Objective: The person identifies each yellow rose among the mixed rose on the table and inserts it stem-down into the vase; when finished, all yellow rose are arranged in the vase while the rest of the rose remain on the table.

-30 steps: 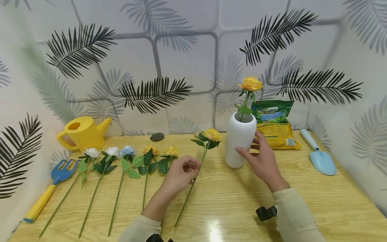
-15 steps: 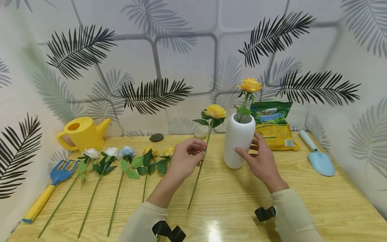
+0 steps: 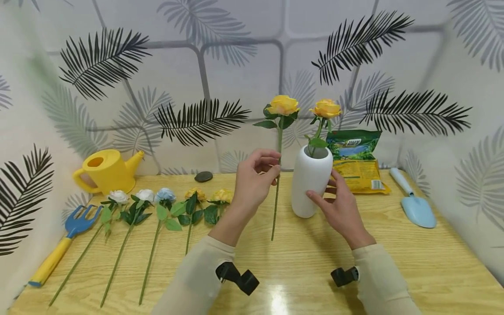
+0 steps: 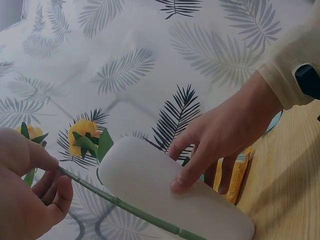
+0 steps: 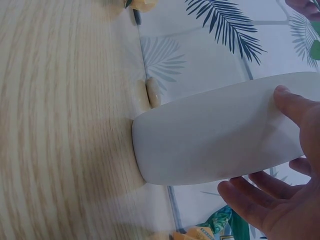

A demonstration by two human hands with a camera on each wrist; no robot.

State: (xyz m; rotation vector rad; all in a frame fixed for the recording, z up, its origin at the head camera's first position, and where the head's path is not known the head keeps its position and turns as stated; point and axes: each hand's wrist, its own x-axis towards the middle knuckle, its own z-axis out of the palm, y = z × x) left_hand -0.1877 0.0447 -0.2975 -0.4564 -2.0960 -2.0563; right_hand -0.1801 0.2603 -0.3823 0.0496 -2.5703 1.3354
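Note:
In the head view my left hand pinches the green stem of a yellow rose between thumb and fingers. The rose hangs upright above the table, its bloom level with a second yellow rose that stands in the white vase. My right hand grips the vase from the right, thumb in front and fingers round the far side. The right wrist view shows the vase's base on the wooden table. In the left wrist view the held stem crosses in front of the vase.
Several roses, among them a blue rose, lie in a row on the left. Beyond them are a yellow watering can and a blue hand fork. Right of the vase stand a green-yellow bag and a light-blue trowel.
My left hand has lifted the yellow rose up and to the right, toward the vase, and its stem has turned closer to vertical. The right hand keeps its hold on the vase.

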